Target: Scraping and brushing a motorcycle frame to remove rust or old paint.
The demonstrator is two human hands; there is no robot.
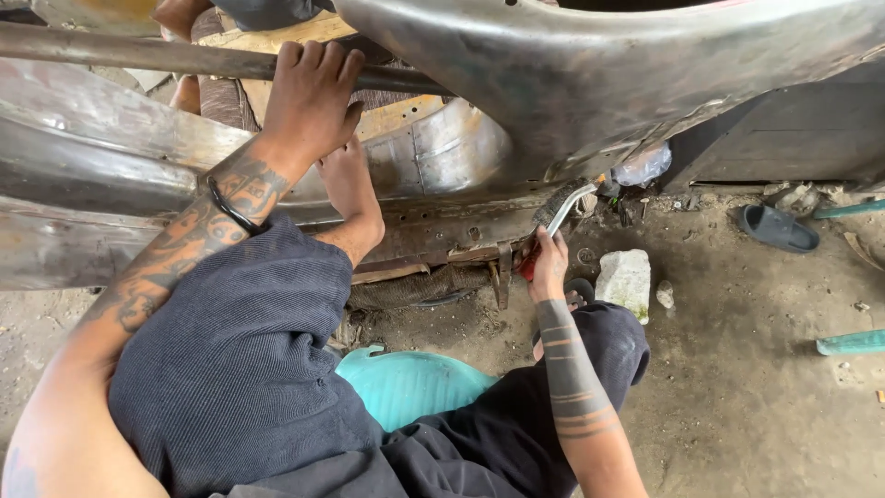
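Dusty concrete floor (737, 369) lay under the bare grey metal car body (572, 83). I saw my left hand (312, 97) wrapped around its rusty bar (138, 55), my right hand (548, 263) clamped on a red-handled wire brush (560, 214) touching the lower sill.

Body panel (590, 83): bare sheet metal, dull grey sheen, scuffed and streaked; tube (138, 55): brown, matt metal, rusted; wire brush (560, 210): bright metal shank, dark bristles, red glossy handle; seat (410, 383): smooth turquoise plastic, slight gloss; trousers (230, 369): dark matt woven cloth; stone (624, 281): pale, rough; sandal (777, 228): dark matt rubber; floor (737, 387): rough, dusty concrete; wristband (230, 210): black, glossy.
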